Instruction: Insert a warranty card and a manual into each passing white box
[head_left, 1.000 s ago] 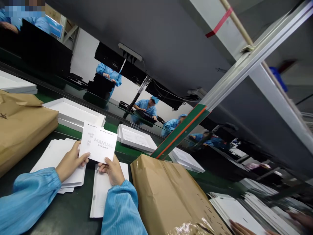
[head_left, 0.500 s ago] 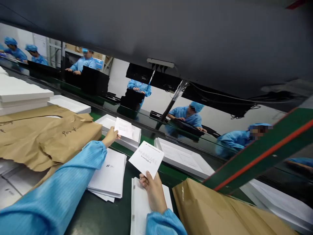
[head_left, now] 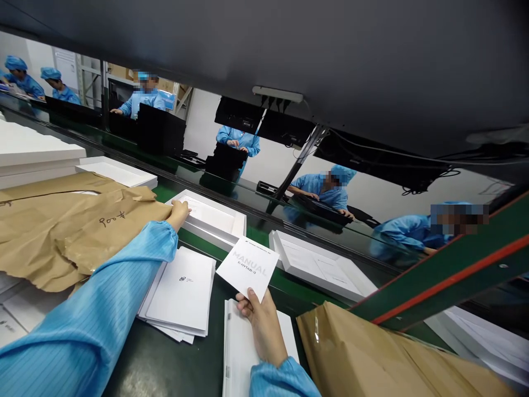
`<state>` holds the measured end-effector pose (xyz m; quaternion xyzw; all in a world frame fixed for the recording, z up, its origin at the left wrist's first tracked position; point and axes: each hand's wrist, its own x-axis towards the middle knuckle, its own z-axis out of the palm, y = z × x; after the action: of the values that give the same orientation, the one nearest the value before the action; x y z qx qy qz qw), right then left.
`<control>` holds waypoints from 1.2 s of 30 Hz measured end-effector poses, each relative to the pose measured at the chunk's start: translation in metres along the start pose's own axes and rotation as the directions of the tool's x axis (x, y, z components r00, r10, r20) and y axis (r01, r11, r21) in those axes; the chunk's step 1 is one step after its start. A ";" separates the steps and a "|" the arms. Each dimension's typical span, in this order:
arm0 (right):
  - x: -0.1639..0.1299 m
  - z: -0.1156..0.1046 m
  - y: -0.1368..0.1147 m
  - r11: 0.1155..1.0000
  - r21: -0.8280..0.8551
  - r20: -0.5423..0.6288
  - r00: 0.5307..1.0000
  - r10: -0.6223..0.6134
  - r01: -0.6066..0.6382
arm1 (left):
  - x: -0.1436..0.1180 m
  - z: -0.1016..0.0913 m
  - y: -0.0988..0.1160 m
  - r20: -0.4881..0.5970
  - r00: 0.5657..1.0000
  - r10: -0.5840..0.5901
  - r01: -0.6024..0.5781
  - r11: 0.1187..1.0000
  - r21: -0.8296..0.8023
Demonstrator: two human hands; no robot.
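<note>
My left hand reaches to the left end of an open white box. Its fingers are closed at the edge of a white card, which lies low inside that box and is partly hidden by them. Between thumb and fingers, my right hand holds up a square white booklet printed "MANUAL". Beneath the right hand is a pile of white paper items. A stack of white printed sheets or booklets lies between my two arms.
Another open white box with papers inside sits farther right on the green belt. Brown paper wrapping covers the left side, and a brown package stands at right. A green post slants across the right. Co-workers sit beyond the line.
My left hand has moved left and down, bringing the white card from above the box to inside it. My right hand keeps the booklet in nearly the same place.
</note>
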<state>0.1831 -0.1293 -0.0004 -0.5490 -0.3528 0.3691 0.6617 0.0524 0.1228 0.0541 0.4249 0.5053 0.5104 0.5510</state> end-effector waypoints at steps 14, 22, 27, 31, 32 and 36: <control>0.011 0.020 -0.041 0.988 -0.135 -0.030 0.996 -0.081 0.077 | -0.066 -0.069 -0.006 0.031 0.945 0.327 -0.311 0.920 -0.238; 0.133 0.067 -0.055 0.815 -0.578 -0.174 0.969 -0.174 0.043 | -0.079 -0.060 -0.057 0.137 0.906 0.402 -0.409 0.912 0.034; 0.169 0.099 -0.032 0.617 -0.786 -0.232 0.947 -0.222 -0.047 | -0.076 -0.061 -0.063 0.139 0.920 0.366 -0.373 0.927 0.029; 0.176 0.117 -0.017 0.476 -0.879 -0.171 0.957 -0.235 -0.040 | -0.074 -0.061 -0.063 0.133 0.931 0.339 -0.346 0.938 0.030; 0.177 0.117 -0.016 0.446 -0.894 -0.156 0.959 -0.236 -0.036 | -0.073 -0.060 -0.063 0.131 0.933 0.334 -0.340 0.940 0.028; 0.183 0.102 -0.020 0.346 -0.935 -0.155 0.964 -0.216 -0.073 | -0.073 -0.060 -0.064 0.136 0.937 0.322 -0.326 0.945 0.009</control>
<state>0.1841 0.0759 0.0462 -0.8534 -0.4368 -0.0006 0.2845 0.0038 0.0399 -0.0078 0.5439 0.3984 0.5567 0.4853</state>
